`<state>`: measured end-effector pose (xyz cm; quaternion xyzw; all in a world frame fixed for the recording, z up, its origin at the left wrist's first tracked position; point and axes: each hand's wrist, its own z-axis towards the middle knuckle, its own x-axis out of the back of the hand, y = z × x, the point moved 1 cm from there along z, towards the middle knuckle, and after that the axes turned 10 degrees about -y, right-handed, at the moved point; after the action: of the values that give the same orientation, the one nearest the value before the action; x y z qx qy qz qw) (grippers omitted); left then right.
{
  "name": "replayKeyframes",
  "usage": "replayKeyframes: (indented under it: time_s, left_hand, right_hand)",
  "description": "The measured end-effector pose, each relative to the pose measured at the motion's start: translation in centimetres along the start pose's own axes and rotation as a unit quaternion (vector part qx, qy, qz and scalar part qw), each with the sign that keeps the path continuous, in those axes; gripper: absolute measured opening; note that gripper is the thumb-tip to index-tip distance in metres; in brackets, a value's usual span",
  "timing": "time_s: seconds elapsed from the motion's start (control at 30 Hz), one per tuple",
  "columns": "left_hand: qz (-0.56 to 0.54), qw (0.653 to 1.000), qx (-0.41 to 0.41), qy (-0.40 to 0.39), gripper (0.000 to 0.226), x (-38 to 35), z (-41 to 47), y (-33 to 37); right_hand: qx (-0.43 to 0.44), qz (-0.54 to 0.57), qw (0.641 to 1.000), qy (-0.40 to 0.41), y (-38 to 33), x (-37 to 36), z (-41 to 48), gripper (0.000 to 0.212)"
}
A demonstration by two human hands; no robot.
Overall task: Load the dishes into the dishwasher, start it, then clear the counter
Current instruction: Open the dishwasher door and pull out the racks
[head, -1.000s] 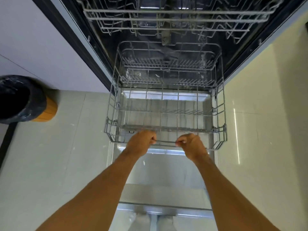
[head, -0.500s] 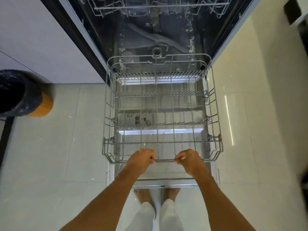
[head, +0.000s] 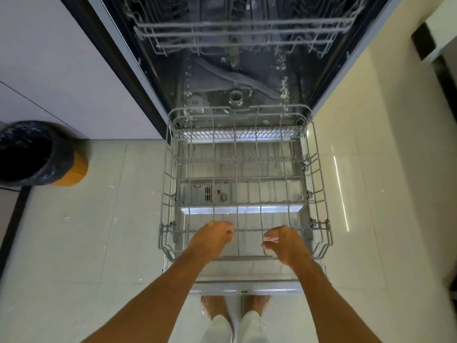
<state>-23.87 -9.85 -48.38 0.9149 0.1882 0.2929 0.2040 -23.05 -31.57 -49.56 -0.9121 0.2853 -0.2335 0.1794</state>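
Note:
The dishwasher's grey wire lower rack [head: 319,184] is pulled out over the open door [head: 247,277] and holds no dishes. My left hand [head: 213,240] is at the rack's front top rail, fingers curled round the wire. My right hand [head: 283,243] is beside it with curled fingers, which sit just under the rail; whether they still hold the wire is unclear. The upper rack [head: 247,33] stays inside the tub, also without dishes. The spray arm [head: 235,78] shows on the tub floor.
A black-lined bin with an orange base [head: 42,154] stands on the tiled floor at the left. White cabinet fronts flank the dishwasher on the left, a cream wall on the right. My bare feet [head: 235,308] are just in front of the door's edge.
The lower rack has slid out of the tub toward me onto the door. My hands came back with it, and the right hand's fingers now look looser on the rail.

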Motion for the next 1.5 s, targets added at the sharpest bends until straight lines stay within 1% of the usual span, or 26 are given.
replayKeyframes:
  time_s: [0.07, 0.17, 0.27, 0.33, 0.43, 0.53, 0.6, 0.63, 0.67, 0.73, 0.8, 0.83, 0.9, 0.97, 1.07, 1.17, 1.27, 1.37, 1.43, 1.5]
  left_hand:
    - [-0.008, 0.999, -0.016, 0.033, 0.017, 3.6, -0.2, 0.9]
    - [0.011, 0.995, -0.032, 0.091, 0.022, 10.6, -0.3, 2.4]
    - [0.026, 0.982, -0.063, 0.179, 0.025, 17.9, -1.0, 4.1]
    - [0.046, 0.965, -0.075, 0.245, 0.027, 22.2, -1.3, 5.5]
    - [0.077, 0.928, -0.106, 0.350, 0.029, 28.2, -0.8, 7.7]
    - [0.100, 0.897, -0.152, 0.402, 0.038, 32.7, 0.7, 9.1]
    - [0.148, 0.886, -0.162, 0.408, 0.050, 34.9, 2.0, 9.6]
    - [0.175, 0.883, -0.157, 0.406, 0.054, 35.7, 2.7, 9.8]
    - [0.199, 0.883, -0.145, 0.399, 0.057, 36.3, 3.3, 9.8]
    - [0.222, 0.889, -0.123, 0.381, 0.062, 36.6, 4.6, 9.4]
    - [0.223, 0.890, -0.119, 0.380, 0.065, 36.2, 5.5, 9.1]
    - [0.216, 0.889, -0.121, 0.386, 0.065, 36.1, 5.7, 9.1]
    - [0.186, 0.887, -0.123, 0.404, 0.060, 36.1, 5.8, 9.5]
    - [0.145, 0.889, -0.125, 0.417, 0.048, 36.2, 5.3, 9.8]
    - [0.099, 0.895, -0.135, 0.412, 0.031, 35.4, 4.2, 9.6]
    - [0.083, 0.904, -0.132, 0.398, 0.018, 34.1, 3.4, 9.0]
    - [0.082, 0.913, -0.121, 0.380, 0.016, 32.3, 2.0, 8.7]
    - [0.075, 0.924, -0.114, 0.357, 0.016, 30.2, 0.4, 8.4]
    - [0.082, 0.931, -0.105, 0.340, 0.014, 28.5, -0.8, 8.3]
    - [0.092, 0.935, -0.095, 0.329, 0.015, 26.9, -2.0, 8.1]
  right_hand:
    - [0.020, 0.004, 0.999, 0.028, -2.9, 2.7, -0.2, 0.033]
    - [0.068, -0.011, 0.993, 0.100, -8.6, 8.1, -0.6, 0.032]
    - [0.133, 0.001, 0.974, 0.184, -14.8, 13.2, -1.5, 0.031]
    - [0.164, -0.008, 0.958, 0.236, -18.6, 16.1, -2.3, 0.031]
    - [0.212, -0.067, 0.927, 0.303, -23.7, 20.3, -2.7, 0.035]
    - [0.263, -0.148, 0.884, 0.357, -27.7, 24.2, -2.2, 0.047]
    - [0.284, -0.204, 0.858, 0.376, -29.7, 26.5, -1.1, 0.056]
    - [0.280, -0.232, 0.854, 0.372, -30.4, 27.5, -0.3, 0.060]
    - [0.269, -0.255, 0.856, 0.361, -30.9, 28.3, 0.5, 0.064]
    - [0.240, -0.271, 0.873, 0.327, -31.2, 29.3, 2.1, 0.064]
    - [0.218, -0.256, 0.891, 0.306, -30.7, 29.6, 2.9, 0.054]
    - [0.214, -0.248, 0.894, 0.307, -30.4, 29.6, 3.0, 0.047]
    - [0.217, -0.240, 0.888, 0.327, -30.2, 29.8, 3.1, 0.035]
    - [0.225, -0.222, 0.886, 0.340, -30.1, 29.7, 3.1, 0.026]
    - [0.232, -0.190, 0.893, 0.337, -29.1, 29.1, 2.6, 0.022]
    - [0.234, -0.198, 0.893, 0.330, -27.6, 27.9, 1.3, 0.020]
    - [0.227, -0.193, 0.899, 0.320, -26.0, 25.8, -0.2, 0.020]
    - [0.240, -0.170, 0.901, 0.319, -24.3, 23.8, -2.0, 0.019]
    - [0.248, -0.162, 0.900, 0.321, -23.2, 22.5, -3.4, 0.018]
    - [0.238, -0.157, 0.906, 0.312, -22.0, 21.1, -4.4, 0.019]
